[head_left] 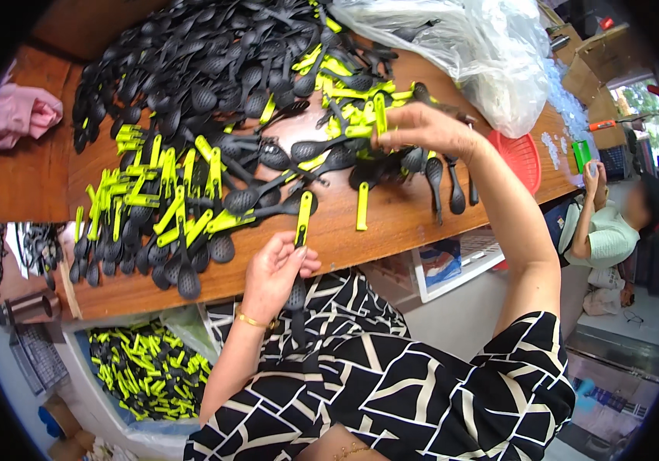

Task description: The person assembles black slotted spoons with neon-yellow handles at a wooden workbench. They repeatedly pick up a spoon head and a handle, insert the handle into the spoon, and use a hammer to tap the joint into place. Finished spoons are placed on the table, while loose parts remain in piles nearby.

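My left hand [274, 269] is closed around a black perforated spoon [296, 303]. A lime-green handle piece [304, 211] stands up from its top end, and the spoon's bowl hangs below my fingers in front of the patterned clothing. Farther off, at the right of the pile, my right hand [433, 129] reaches over a heap of loose lime-green handle pieces. Its fingertips are closed at one upright green piece [379, 114]; the exact grip is partly hidden. Several black spoons [434, 184] lie just below that hand. One separate green piece [362, 206] lies between my hands.
A large heap of black spoons [199, 69] covers the far table [268, 265]. Spoons with green handles [137, 184] lie at left. Clear plastic bags [491, 69] and a red basket [520, 161] are at right. Below, a bin [76, 361] holds green-handled spoons. Another person [606, 227] sits at right.
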Available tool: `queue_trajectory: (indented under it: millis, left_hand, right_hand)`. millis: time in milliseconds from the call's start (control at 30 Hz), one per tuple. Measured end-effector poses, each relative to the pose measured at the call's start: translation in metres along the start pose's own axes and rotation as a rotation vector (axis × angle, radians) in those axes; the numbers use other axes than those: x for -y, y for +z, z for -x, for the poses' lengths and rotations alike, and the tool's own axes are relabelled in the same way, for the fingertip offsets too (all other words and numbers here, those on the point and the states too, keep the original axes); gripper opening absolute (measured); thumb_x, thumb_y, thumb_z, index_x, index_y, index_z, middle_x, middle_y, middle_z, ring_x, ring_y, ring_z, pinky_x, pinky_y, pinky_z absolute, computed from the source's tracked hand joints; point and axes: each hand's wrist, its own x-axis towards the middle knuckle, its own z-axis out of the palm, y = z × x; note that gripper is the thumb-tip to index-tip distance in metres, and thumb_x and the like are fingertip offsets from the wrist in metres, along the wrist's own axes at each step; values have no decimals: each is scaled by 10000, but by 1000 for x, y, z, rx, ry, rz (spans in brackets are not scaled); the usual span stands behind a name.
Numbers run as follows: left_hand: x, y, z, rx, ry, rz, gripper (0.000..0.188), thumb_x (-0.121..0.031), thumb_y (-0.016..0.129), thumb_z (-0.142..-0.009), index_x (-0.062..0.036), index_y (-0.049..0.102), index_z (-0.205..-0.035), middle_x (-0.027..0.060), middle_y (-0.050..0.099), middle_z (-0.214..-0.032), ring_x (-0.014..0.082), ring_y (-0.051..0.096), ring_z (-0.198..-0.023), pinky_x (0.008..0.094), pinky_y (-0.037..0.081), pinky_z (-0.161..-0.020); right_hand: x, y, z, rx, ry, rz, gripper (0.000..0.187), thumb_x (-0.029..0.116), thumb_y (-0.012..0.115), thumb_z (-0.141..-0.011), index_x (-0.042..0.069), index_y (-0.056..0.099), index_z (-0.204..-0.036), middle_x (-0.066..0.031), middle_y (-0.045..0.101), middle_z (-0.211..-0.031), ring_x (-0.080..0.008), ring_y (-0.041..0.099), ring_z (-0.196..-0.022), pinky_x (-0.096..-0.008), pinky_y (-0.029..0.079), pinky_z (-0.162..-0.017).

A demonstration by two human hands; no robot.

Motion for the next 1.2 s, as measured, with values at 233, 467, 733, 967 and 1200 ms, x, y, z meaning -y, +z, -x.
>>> queue_trajectory:
  millis: [233, 467, 733, 967, 1200]
  left_hand:
    - [5, 0, -1, -18, 30, -8, 257, -97, 572, -1041, 36, 534, -1257, 135, 709, -1005, 171, 727, -863, 260, 586, -763]
    - [7, 2, 1, -11, 51, 23, 242, -104, 577, -1041, 25, 545, -1244, 130, 718, -1010, 174, 731, -875, 265, 595, -771]
    - [4, 7, 19, 89, -37, 364, 284, -133, 613, -1027, 13, 568, -1265, 126, 723, -1072, 192, 735, -922, 297, 611, -805]
    - [-1, 10, 21, 22, 43, 424, 258, -131, 599, -1032, -5, 588, -1256, 131, 712, -1128, 193, 731, -942, 320, 612, -833]
    - [-9, 5, 23, -48, 126, 282, 260, -98, 577, -1041, -10, 562, -1285, 141, 719, -1136, 183, 732, -954, 273, 593, -814]
  right_hand:
    - [9, 75, 14, -115, -118, 542, 256, 263, 705, -936, 38, 721, -1056, -103, 736, -964, -229, 691, -858, -354, 537, -784]
    - [13, 113, 44, -502, -147, 422, 185, 121, 706, -891, 30, 723, -1052, -136, 731, -941, -271, 716, -862, -364, 545, -737]
    - [2, 210, 37, -651, -548, 578, 181, 24, 732, -790, 115, 740, -946, -66, 643, -892, -281, 641, -791, -406, 516, -793]
    - [-18, 246, 22, -637, -365, -134, 154, 30, 688, -865, 27, 687, -1019, -97, 657, -981, -227, 667, -879, -345, 527, -792]
    - [-5, 242, 22, -526, -369, -269, 247, 84, 609, -1003, -7, 653, -1228, -121, 676, -1150, -217, 658, -1070, -343, 511, -944]
